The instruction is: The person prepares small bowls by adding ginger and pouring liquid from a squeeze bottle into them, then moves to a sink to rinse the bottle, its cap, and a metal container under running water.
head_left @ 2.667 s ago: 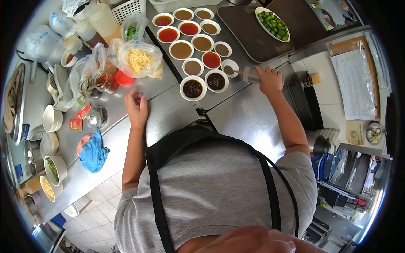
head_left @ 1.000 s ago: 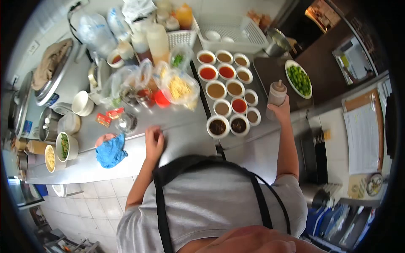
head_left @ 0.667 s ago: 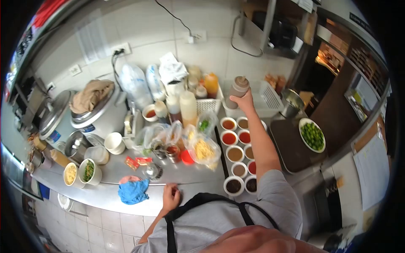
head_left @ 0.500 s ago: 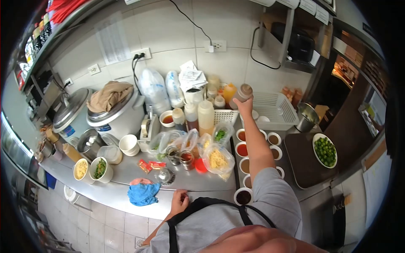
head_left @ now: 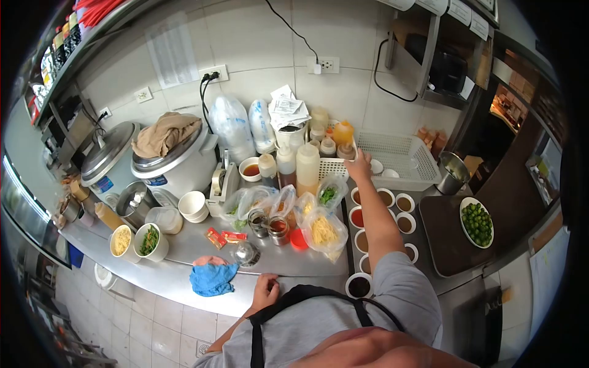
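My right hand (head_left: 358, 166) reaches to the white perforated basket (head_left: 332, 167) at the back of the counter. Its fingers are closed around a squeeze bottle (head_left: 345, 151) of brown sauce, with only the upper part showing among the other bottles. A yellow squeeze bottle (head_left: 343, 131) stands just behind it. Below my forearm are small white bowls of sauce, among them a red one (head_left: 357, 216) and a dark one (head_left: 359, 286). My left hand (head_left: 265, 291) rests at the counter's front edge, fingers curled, with nothing visible in it. A blue cloth (head_left: 213, 279) lies to its left.
Bags of noodles (head_left: 324, 231) and herbs (head_left: 327, 195), spice jars (head_left: 278, 229) and tall squeeze bottles (head_left: 307, 165) crowd the middle. Rice cookers (head_left: 175, 162) stand at left. To the right are a white rack (head_left: 417, 181), metal pot (head_left: 453, 172) and brown tray (head_left: 440, 239) with green limes (head_left: 477, 224).
My right hand has lowered the brown sauce bottle from above the basket down among the other bottles. My left hand stays at the counter edge. The view has shifted slightly.
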{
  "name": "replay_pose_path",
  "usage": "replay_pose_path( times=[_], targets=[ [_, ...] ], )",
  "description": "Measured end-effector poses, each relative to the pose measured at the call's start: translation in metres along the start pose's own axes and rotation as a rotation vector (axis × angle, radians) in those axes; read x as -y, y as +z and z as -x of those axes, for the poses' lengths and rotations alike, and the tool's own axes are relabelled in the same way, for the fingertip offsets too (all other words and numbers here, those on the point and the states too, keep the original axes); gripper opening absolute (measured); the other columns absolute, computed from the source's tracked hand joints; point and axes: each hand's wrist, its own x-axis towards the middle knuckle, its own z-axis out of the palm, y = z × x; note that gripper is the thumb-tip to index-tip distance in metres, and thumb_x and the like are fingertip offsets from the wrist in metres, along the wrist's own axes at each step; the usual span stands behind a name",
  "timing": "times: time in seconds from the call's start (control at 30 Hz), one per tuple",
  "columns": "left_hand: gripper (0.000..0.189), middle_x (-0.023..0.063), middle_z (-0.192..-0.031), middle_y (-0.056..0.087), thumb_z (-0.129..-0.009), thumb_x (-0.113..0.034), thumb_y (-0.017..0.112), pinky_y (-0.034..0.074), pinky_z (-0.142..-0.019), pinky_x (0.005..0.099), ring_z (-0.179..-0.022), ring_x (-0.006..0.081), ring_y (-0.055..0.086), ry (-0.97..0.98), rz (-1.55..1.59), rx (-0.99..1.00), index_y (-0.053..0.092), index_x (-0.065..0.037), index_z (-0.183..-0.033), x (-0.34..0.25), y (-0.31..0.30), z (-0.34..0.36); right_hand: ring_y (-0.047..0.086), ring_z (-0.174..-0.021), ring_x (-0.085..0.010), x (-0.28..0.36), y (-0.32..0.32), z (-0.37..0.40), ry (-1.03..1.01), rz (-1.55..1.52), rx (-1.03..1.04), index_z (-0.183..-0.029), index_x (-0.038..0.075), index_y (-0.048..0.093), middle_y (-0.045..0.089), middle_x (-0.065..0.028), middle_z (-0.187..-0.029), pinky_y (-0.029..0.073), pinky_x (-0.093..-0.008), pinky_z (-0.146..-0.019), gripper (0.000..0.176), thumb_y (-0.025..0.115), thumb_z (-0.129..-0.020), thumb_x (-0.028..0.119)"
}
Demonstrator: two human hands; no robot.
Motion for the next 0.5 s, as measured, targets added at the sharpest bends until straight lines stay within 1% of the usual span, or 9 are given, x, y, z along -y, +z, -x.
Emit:
replay_pose_path(
  times=[0.07,0.2,0.3,0.33,0.43,0.5],
  targets=[
    [0.024,0.0112,-0.092,0.046,-0.073,0.002,0.052,0.044,-0.063,0.025,-0.072,0.0167,0.053,0.007,0.002,-0.001,0.049,-0.001,-0.097,-0.001,0.0,0.0,0.035,-0.117,-0.0327,-0.015,-0.004,0.0,-0.051,-0.026,-0.033,-0.128,0.015,0.033,0.025,-0.0162,-0.132,0.032,-0.0444,-0.093,0.069,0.062,-0.069,0.037],
    [0.024,0.0111,-0.091,0.046,-0.073,0.002,0.051,0.044,-0.063,0.0253,-0.07,0.0171,0.052,0.036,-0.02,-0.023,0.049,-0.001,-0.096,0.002,0.001,0.0,0.035,-0.116,-0.032,-0.055,-0.016,0.011,-0.089,-0.034,-0.176,-0.124,0.012,0.037,0.029,-0.0148,-0.129,0.034,-0.0417,-0.093,0.066,0.065,-0.066,0.029],
    [0.023,0.0109,-0.09,0.047,-0.072,0.002,0.051,0.043,-0.063,0.0259,-0.069,0.0172,0.051,0.03,-0.027,-0.029,0.05,-0.001,-0.095,0.005,0.002,0.001,0.035,-0.116,-0.0321,-0.095,-0.033,0.028,-0.074,-0.104,-0.283,-0.124,0.01,0.036,0.029,-0.0168,-0.129,0.033,-0.0423,-0.093,0.068,0.066,-0.066,0.028],
    [0.023,0.0108,-0.089,0.047,-0.072,0.002,0.051,0.043,-0.063,0.0261,-0.069,0.0172,0.051,0.04,-0.049,-0.027,0.05,-0.001,-0.095,0.002,0.001,0.0,0.035,-0.115,-0.0349,-0.107,-0.039,0.037,-0.041,-0.119,-0.347,-0.126,0.007,0.033,0.03,-0.0218,-0.127,0.032,-0.0418,-0.094,0.072,0.066,-0.066,0.027],
    [0.023,0.0105,-0.088,0.047,-0.072,0.002,0.051,0.042,-0.064,0.0266,-0.068,0.0172,0.05,0.052,-0.089,-0.009,0.05,-0.001,-0.094,-0.007,0.001,-0.001,0.037,-0.114,-0.0342,-0.159,-0.044,0.054,0.056,-0.269,-0.611,-0.131,0.004,0.022,0.027,-0.0248,-0.128,0.031,-0.039,-0.094,0.078,0.066,-0.069,0.024],
    [0.022,0.0103,-0.087,0.047,-0.071,0.002,0.051,0.042,-0.063,0.0269,-0.068,0.0171,0.05,0.051,-0.086,0.009,0.05,-0.001,-0.093,-0.01,0.001,-0.001,0.038,-0.113,-0.0328,-0.153,-0.065,0.089,0.191,-0.807,-0.727,-0.133,0.002,0.014,0.027,-0.0251,-0.129,0.031,-0.0367,-0.094,0.082,0.064,-0.071,0.022]
  ],
)
